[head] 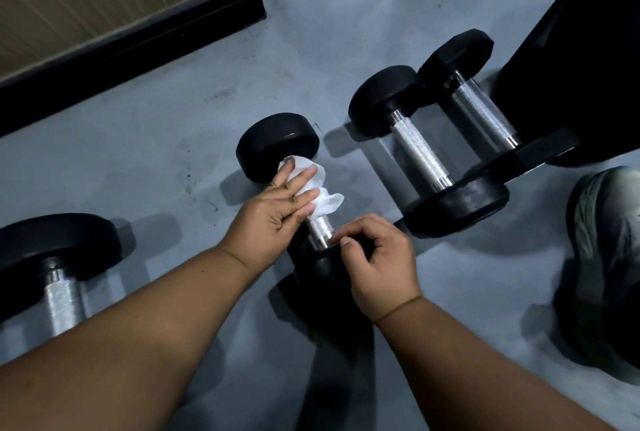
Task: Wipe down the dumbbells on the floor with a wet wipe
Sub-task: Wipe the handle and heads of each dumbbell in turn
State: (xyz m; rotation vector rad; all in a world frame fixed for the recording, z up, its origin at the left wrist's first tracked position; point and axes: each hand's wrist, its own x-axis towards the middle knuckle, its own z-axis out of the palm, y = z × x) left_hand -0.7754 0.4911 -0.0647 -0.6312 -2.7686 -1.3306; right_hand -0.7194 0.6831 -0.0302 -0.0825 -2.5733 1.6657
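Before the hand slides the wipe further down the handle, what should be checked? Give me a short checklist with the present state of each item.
1. Wet wipe wrapped around the handle: ok.
2. Left hand holds the wipe on the handle: ok.
3. Right hand steadies the near weight head: ok.
4. Bare metal remains between wipe and right hand: ok, room to slide.
5. Wipe clean enough: not ok, a dark smudge shows at its far end.
6. Wipe wet enough: cannot tell.
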